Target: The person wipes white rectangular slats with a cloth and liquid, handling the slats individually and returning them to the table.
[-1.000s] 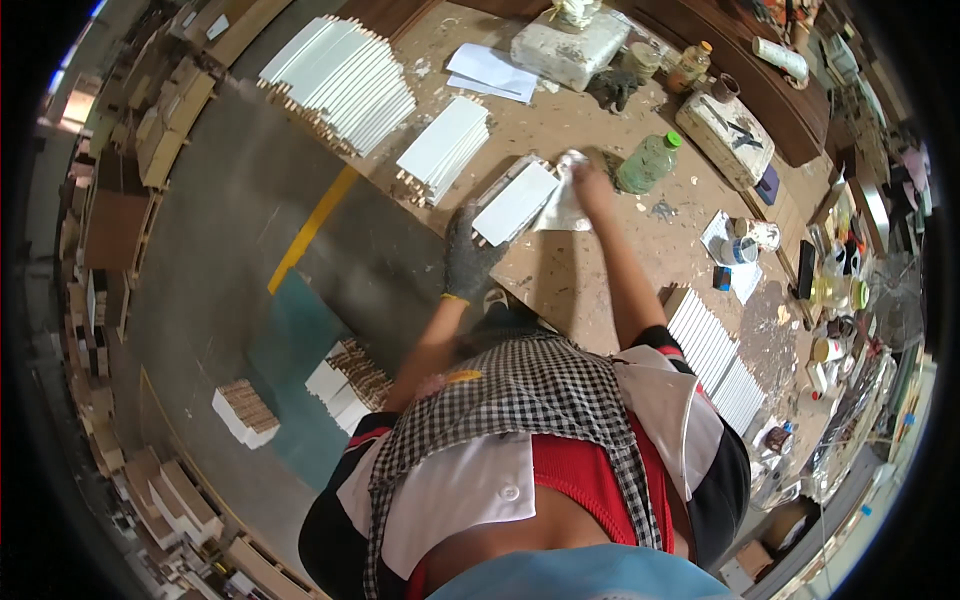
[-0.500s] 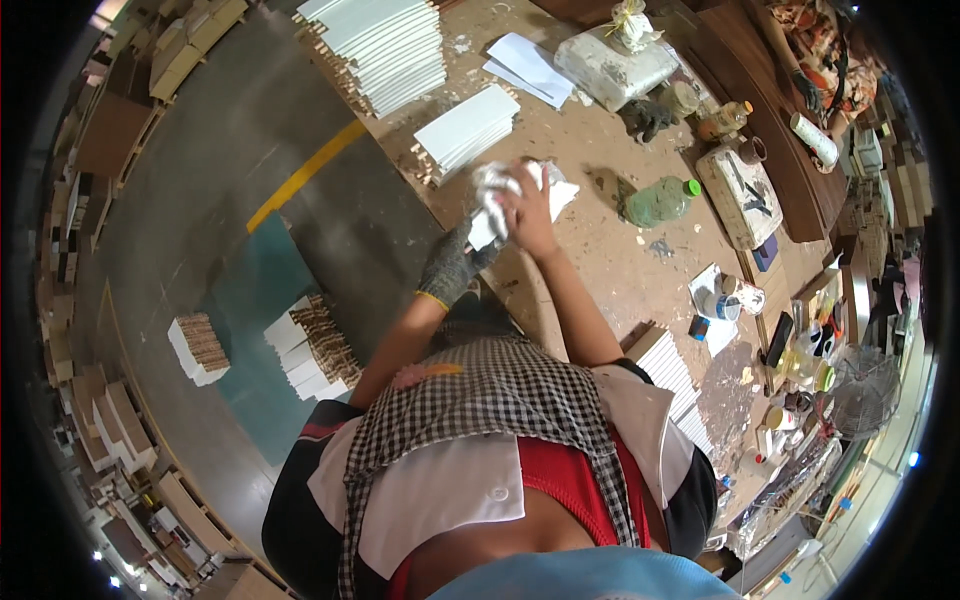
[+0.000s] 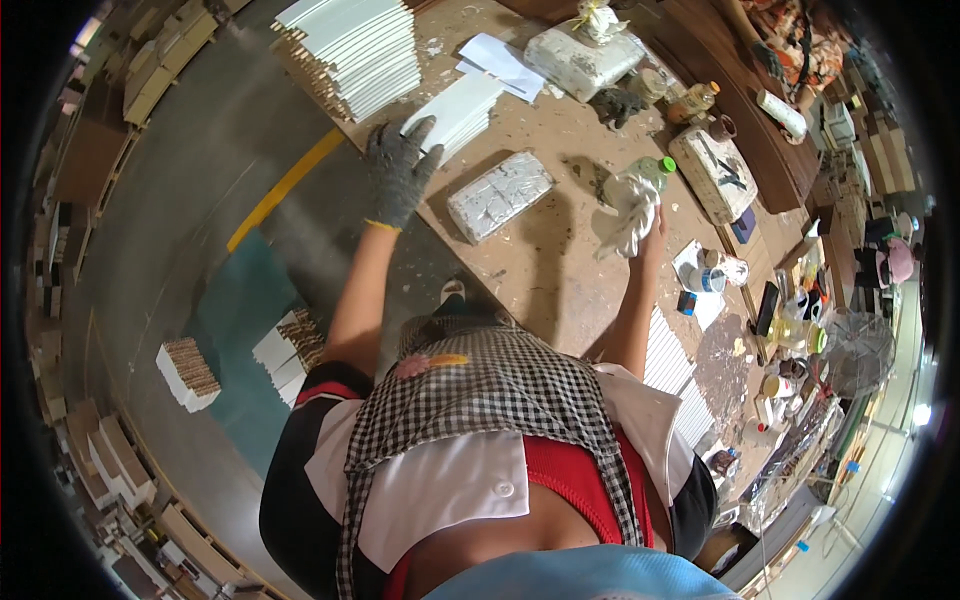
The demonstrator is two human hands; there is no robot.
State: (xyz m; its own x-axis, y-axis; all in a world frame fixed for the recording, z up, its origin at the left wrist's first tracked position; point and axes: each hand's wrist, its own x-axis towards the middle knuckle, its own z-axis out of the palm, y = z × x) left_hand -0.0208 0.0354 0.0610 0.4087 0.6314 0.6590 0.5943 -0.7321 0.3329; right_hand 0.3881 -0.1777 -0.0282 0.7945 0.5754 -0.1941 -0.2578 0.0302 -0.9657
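My left hand (image 3: 400, 168), in a grey glove with a yellow cuff, reaches to the table's left edge with its fingers spread. Its fingertips are at the near end of a short stack of white boards (image 3: 462, 112). On the right, my bare right hand (image 3: 652, 240) grips a crumpled white cloth (image 3: 630, 212) just above the table. Behind that cloth a green-capped bottle (image 3: 655, 170) is partly hidden. Between my hands lies a silver-wrapped block (image 3: 500, 196) on the brown tabletop (image 3: 520, 275).
A larger stack of white boards (image 3: 358, 55) stands at the far left, with papers (image 3: 500, 65) beside it. Bottles and a whitish wrapped slab (image 3: 585, 60) sit at the back. More boards (image 3: 672, 370) lie near my right side. Another person's hand (image 3: 770, 60) shows far right.
My hands have parted. The left has let go of a white board and moved to the short stack; the right has carried the cloth rightward, and the silver-wrapped block is now uncovered.
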